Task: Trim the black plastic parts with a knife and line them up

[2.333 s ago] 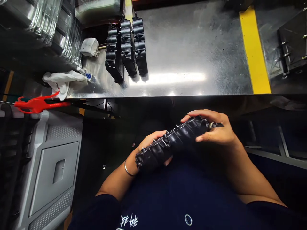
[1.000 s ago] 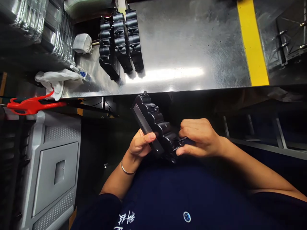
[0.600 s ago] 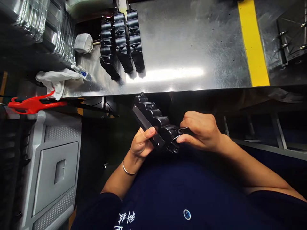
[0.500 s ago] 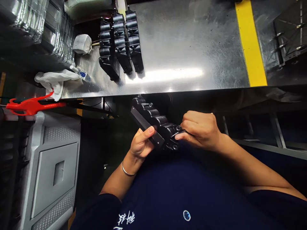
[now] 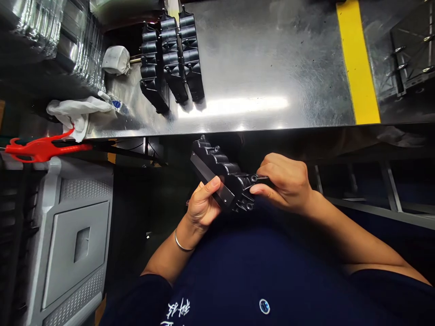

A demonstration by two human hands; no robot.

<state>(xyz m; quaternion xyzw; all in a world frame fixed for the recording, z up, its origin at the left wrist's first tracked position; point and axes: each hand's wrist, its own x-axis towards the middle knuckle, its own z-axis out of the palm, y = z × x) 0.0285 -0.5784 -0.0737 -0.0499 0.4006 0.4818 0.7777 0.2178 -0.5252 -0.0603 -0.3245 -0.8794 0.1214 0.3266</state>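
My left hand [image 5: 205, 203] is closed around the lower part of a black moulded plastic part [image 5: 224, 170] with a ribbed, scalloped side and small ring-shaped lugs. The part is held tilted in front of my body, below the bench edge. At its lower right end, my right hand [image 5: 283, 181] is closed in a pinch. A thin, dark, blade-like piece [image 5: 261, 178] shows between thumb and fingers, touching or very close to a lug; its rest is hidden in the hand. Three similar black parts [image 5: 175, 59] stand side by side on the bench.
The metal bench [image 5: 251, 68] has a yellow stripe [image 5: 358, 63]. At left are wrapped stacked parts [image 5: 81, 50], a white wrapped block [image 5: 116, 60], a white cloth [image 5: 73, 111], a red air gun [image 5: 44, 148] and a grey plastic crate [image 5: 78, 253]. A metal frame [image 5: 390, 190] is at right.
The held black part and both hands have shifted slightly to the right. The right-hand fingers have lifted a little, and more of the thin piece shows.
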